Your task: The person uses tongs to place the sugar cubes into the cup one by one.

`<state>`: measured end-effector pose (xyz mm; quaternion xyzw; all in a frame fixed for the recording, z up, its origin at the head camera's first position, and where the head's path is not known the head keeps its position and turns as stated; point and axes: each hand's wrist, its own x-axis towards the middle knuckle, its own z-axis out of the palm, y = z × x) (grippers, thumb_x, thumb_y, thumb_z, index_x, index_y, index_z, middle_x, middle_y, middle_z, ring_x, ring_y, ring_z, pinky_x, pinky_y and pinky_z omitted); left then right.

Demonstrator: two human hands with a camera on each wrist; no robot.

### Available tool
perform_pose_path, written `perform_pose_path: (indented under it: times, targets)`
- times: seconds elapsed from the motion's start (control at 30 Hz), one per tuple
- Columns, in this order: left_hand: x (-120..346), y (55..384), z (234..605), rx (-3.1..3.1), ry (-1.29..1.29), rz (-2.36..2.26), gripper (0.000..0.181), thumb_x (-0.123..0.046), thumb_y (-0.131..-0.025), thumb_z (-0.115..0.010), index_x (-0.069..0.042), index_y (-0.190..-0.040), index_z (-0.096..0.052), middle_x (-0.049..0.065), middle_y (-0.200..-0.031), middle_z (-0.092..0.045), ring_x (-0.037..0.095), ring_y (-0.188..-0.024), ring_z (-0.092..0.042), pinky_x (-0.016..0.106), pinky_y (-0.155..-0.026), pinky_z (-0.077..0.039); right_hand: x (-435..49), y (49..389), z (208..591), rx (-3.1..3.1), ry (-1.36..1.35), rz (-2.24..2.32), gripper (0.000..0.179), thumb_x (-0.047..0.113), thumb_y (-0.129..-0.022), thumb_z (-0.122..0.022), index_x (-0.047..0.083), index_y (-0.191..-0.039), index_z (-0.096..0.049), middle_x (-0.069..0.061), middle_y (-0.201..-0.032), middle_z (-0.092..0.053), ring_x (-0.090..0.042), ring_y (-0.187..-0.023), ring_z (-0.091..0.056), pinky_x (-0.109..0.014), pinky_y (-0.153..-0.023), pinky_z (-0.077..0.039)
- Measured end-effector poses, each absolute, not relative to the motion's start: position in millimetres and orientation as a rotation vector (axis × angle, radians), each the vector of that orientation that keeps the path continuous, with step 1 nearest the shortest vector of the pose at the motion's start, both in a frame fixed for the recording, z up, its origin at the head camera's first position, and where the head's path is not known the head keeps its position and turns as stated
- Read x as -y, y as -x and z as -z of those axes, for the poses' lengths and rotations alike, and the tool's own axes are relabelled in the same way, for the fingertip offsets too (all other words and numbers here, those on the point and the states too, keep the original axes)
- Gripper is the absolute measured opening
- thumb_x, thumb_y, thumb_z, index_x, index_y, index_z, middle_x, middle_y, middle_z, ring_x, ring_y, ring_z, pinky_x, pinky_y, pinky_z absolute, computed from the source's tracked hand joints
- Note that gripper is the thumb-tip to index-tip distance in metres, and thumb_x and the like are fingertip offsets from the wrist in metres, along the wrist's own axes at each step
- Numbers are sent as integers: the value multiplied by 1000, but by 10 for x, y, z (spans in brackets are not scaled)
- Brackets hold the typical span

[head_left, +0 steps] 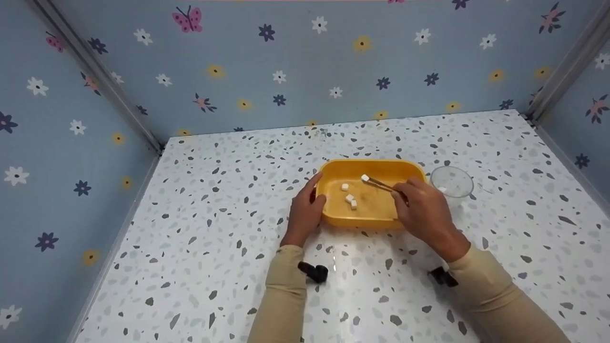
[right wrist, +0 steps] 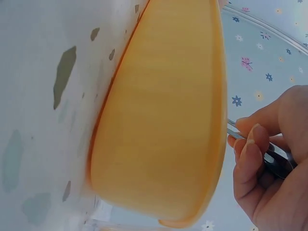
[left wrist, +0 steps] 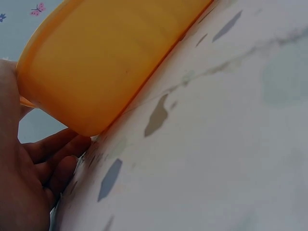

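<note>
A yellow plastic tub [head_left: 367, 222] stands on the speckled table, with several small white cubes [head_left: 345, 187] on its bottom. At its left end my left hand [head_left: 305, 214] grips the wall, thumb over the rim and fingers along the outside. In the left wrist view, the fingers [left wrist: 60, 149] lie low by the tub's base. My right hand [head_left: 424, 207], over the tub's right side, pinches metal tweezers [head_left: 381, 184]. A white cube [head_left: 365, 177] sits between the tweezers' tips, above the tub's floor. In the right wrist view, the tub wall hides those tips.
A clear glass bowl [head_left: 452, 182] stands just right of the tub, close to my right hand, with something white low at its left side. Blue flowered panels [head_left: 305, 57] border the table at the back and both sides.
</note>
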<state>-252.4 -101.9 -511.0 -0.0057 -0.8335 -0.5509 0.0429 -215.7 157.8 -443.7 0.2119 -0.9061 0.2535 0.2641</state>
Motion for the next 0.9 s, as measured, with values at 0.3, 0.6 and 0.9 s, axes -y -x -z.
perform_pose_path:
  times: [0.3,0.6,0.9]
  targets:
    - [1033,2502,5147,2560,20,1666,59,-22,-95,-51,-32,-152,-44,-1,-144,-54,14,-111,-57,34,-99,-45,-1631,2110,4339,2432,-575,-681,7,3,-88,-72,-3,-91,-74,-10,-78,-59,-21,-62,-49,-32,-54,-43]
    - [1027,2507,5158,2553,16,1677,59,-21,-95,-52,-34,-152,-44,-1,-148,-51,14,-119,-55,35,-103,-43,-1742,2106,4215,2448,-505,-678,10,5,-89,-71,-3,-92,-75,-10,-77,-61,-20,-62,-50,-33,-54,-44]
    - [1006,2532,5118,2556,15,1694,58,-21,-96,-51,-34,-153,-43,-2,-148,-51,14,-117,-55,37,-103,-43,-1841,2102,4107,2420,-475,-660,10,5,-89,-70,-3,-91,-76,-10,-75,-59,-21,-61,-51,-35,-55,-46]
